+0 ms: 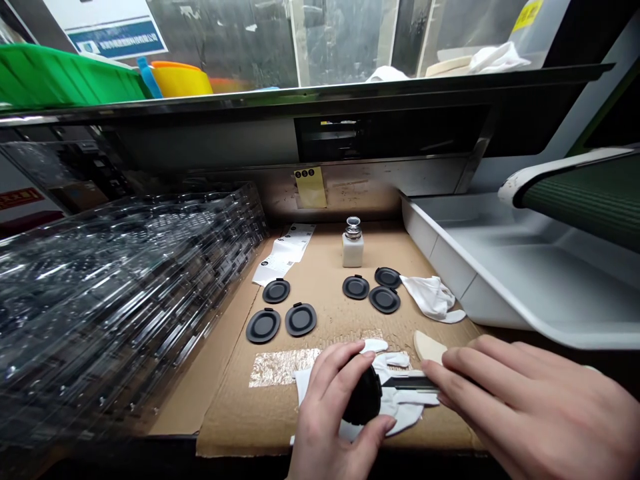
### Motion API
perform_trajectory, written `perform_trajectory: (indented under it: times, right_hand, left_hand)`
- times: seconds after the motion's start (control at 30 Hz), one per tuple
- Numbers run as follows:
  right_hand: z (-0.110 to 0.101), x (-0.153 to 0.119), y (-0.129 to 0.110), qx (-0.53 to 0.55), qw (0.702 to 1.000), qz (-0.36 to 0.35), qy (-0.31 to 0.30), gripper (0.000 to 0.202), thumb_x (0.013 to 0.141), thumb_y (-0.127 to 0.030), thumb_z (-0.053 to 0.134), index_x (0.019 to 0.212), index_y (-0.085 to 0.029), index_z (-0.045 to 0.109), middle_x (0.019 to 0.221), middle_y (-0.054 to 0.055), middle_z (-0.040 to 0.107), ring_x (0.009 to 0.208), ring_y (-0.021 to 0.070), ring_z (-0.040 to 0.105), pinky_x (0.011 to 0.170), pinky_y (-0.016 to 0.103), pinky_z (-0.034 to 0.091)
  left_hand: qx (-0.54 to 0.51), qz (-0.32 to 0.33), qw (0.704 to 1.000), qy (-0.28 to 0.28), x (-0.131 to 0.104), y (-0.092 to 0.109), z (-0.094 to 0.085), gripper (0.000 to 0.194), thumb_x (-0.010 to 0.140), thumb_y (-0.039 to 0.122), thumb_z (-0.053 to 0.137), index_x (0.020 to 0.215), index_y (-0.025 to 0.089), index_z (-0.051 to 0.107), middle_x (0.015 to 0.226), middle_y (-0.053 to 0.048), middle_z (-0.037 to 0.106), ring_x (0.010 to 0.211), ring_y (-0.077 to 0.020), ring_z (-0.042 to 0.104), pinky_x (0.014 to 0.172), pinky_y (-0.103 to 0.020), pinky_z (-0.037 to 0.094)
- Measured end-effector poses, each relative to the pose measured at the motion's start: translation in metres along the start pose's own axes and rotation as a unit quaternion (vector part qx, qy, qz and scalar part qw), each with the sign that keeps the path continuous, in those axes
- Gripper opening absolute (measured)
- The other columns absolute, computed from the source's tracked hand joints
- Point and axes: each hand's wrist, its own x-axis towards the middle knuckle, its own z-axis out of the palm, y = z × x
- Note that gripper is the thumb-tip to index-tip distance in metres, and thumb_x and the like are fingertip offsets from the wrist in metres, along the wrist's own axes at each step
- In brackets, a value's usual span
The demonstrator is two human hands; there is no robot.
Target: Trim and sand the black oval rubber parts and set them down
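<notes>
My left hand grips a round black part by its edge, above a white glove on the cardboard. In my right hand is a thin flat blade-like tool, its tip against or very near the black part's right edge. A beige wedge-shaped pad shows just beyond my right fingertips. Several black lids lie farther back, among them one at the left and one right of centre.
Stacked clear plastic trays fill the left side. A white bottle stands at the back, near paper sheets. To the right are a crumpled white cloth and a large white bin. A metal shelf spans above.
</notes>
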Motion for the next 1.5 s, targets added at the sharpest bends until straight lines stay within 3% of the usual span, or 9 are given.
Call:
perform_trajectory:
  times: [0.13,0.57,0.83,1.03,1.27,1.4,1.5]
  right_hand:
    - [-0.001,0.008,-0.004,0.002,1.000,0.006,0.013,0.032,0.087,-0.013,0.029,0.083,-0.019,0.060,0.076,0.004,0.060,0.070,0.0156,0.050,0.062,0.032,0.030]
    - [-0.008,0.018,-0.005,-0.017,0.999,-0.001,0.043,0.036,0.084,-0.007,0.027,0.086,-0.017,0.062,0.079,0.005,0.064,0.073,0.0191,0.053,0.059,0.033,0.027]
    - [-0.009,0.016,-0.007,-0.021,0.999,0.006,0.029,0.034,0.083,-0.008,0.029,0.088,-0.017,0.061,0.079,0.005,0.064,0.074,0.0191,0.053,0.061,0.033,0.030]
    - [-0.010,0.015,-0.002,-0.042,0.999,-0.035,0.000,0.030,0.082,-0.010,0.033,0.094,-0.017,0.060,0.077,0.004,0.062,0.072,0.0188,0.053,0.062,0.032,0.030]
    - [-0.004,0.012,-0.006,-0.010,0.999,0.006,0.033,0.034,0.083,-0.010,0.030,0.093,-0.019,0.061,0.073,0.004,0.060,0.070,0.0175,0.050,0.063,0.032,0.031]
    - [-0.007,0.008,0.003,0.005,0.999,0.035,-0.006,0.031,0.084,-0.016,0.034,0.101,-0.021,0.059,0.083,0.004,0.061,0.071,0.0165,0.051,0.061,0.030,0.033]
    - [0.006,-0.007,0.019,-0.014,0.993,0.104,-0.046,0.028,0.087,-0.021,0.034,0.102,-0.023,0.057,0.089,0.004,0.060,0.072,0.0154,0.054,0.057,0.027,0.037]
  left_hand:
    - [0.035,0.011,0.999,-0.022,0.001,-0.003,-0.001,0.058,0.071,0.021,0.064,0.123,0.026,0.041,0.124,-0.008,0.052,0.115,-0.0231,0.046,0.096,-0.037,0.039]
    - [0.043,0.002,0.999,-0.030,-0.001,-0.004,-0.004,0.057,0.073,0.023,0.063,0.124,0.028,0.038,0.126,-0.007,0.049,0.117,-0.0214,0.044,0.098,-0.035,0.037]
    - [0.056,0.021,0.998,-0.024,0.000,-0.006,-0.004,0.057,0.073,0.022,0.063,0.124,0.025,0.039,0.124,-0.008,0.050,0.116,-0.0219,0.045,0.097,-0.036,0.038]
    - [0.067,0.031,0.997,-0.019,0.001,-0.004,-0.003,0.055,0.073,0.021,0.063,0.123,0.023,0.040,0.123,-0.009,0.051,0.116,-0.0216,0.045,0.097,-0.036,0.040]
    - [0.078,0.040,0.996,-0.023,0.003,-0.005,-0.002,0.056,0.073,0.021,0.063,0.124,0.023,0.040,0.123,-0.009,0.052,0.116,-0.0212,0.046,0.097,-0.036,0.040]
    - [0.045,0.002,0.999,-0.020,0.001,-0.005,-0.003,0.057,0.072,0.020,0.064,0.123,0.027,0.042,0.124,-0.008,0.052,0.116,-0.0224,0.046,0.097,-0.038,0.039]
    - [-0.094,-0.091,0.991,-0.009,0.000,-0.001,-0.002,0.045,0.071,0.028,0.065,0.114,0.028,0.053,0.126,-0.008,0.053,0.118,-0.0255,0.045,0.099,-0.041,0.035]
